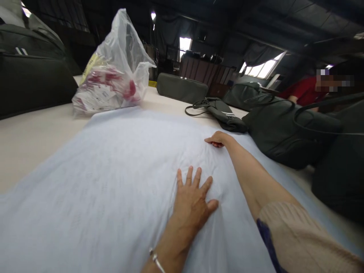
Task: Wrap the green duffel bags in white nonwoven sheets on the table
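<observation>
A wide pale blue sheet (113, 170) of thin, creased material lies across the table in front of me. My left hand (192, 199) presses flat on it, palm down with the fingers spread, and a bracelet circles that wrist. Farther forward and to the right, my right hand (216, 139) is closed, its fingers curled against the sheet, seemingly pinching a fold. Wrinkles run through the sheet between the two hands. Just beyond my right hand lies a dark flat bag (223, 113) with white stripes and a thin cord.
A clear plastic bag (110, 81) with red and white contents stands at the far left of the sheet. Dark bags (34, 79) crowd the left, more dark bags (287, 129) line the right, and a long dark case (182, 88) sits behind. A person in red (301, 91) is at the far right.
</observation>
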A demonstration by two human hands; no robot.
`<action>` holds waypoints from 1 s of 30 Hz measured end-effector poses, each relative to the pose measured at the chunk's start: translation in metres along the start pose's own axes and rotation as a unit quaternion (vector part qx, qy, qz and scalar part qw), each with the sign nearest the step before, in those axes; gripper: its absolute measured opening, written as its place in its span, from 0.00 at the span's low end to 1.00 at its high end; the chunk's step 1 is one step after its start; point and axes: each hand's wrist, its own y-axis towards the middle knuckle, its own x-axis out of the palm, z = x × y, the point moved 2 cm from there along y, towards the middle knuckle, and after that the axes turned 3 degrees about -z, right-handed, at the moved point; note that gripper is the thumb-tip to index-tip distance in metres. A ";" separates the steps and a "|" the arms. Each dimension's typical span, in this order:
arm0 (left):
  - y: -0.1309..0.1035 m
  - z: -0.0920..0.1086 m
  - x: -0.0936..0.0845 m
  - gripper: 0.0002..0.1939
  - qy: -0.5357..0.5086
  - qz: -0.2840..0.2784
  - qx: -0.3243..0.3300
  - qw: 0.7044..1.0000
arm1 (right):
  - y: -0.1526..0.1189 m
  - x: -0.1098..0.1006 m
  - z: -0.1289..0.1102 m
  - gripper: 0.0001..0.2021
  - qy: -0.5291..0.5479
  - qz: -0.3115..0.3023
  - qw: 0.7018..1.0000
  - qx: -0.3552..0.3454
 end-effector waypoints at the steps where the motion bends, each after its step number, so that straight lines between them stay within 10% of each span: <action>1: 0.000 0.000 0.000 0.32 0.002 -0.004 0.000 1.000 | 0.002 -0.001 0.000 0.17 -0.019 -0.003 1.000 0.004; 8: -0.001 0.003 -0.005 0.31 -0.003 -0.017 -0.008 1.000 | -0.005 -0.008 0.014 0.32 -0.142 0.068 0.987 0.014; 17: -0.001 0.002 0.001 0.30 0.021 0.013 -0.005 1.000 | -0.034 0.006 0.026 0.36 -0.041 0.242 0.963 -0.112; 21: 0.000 0.002 0.001 0.30 0.048 0.015 0.000 0.999 | -0.038 0.045 0.023 0.32 -0.036 0.165 0.964 -0.205; 25: 0.001 0.001 0.002 0.31 0.063 0.020 -0.001 0.998 | -0.049 0.041 0.025 0.36 0.049 0.099 0.969 -0.222; 30: 0.000 0.000 0.003 0.31 0.054 0.027 0.006 0.998 | -0.141 0.024 0.044 0.39 0.091 0.138 0.954 -0.250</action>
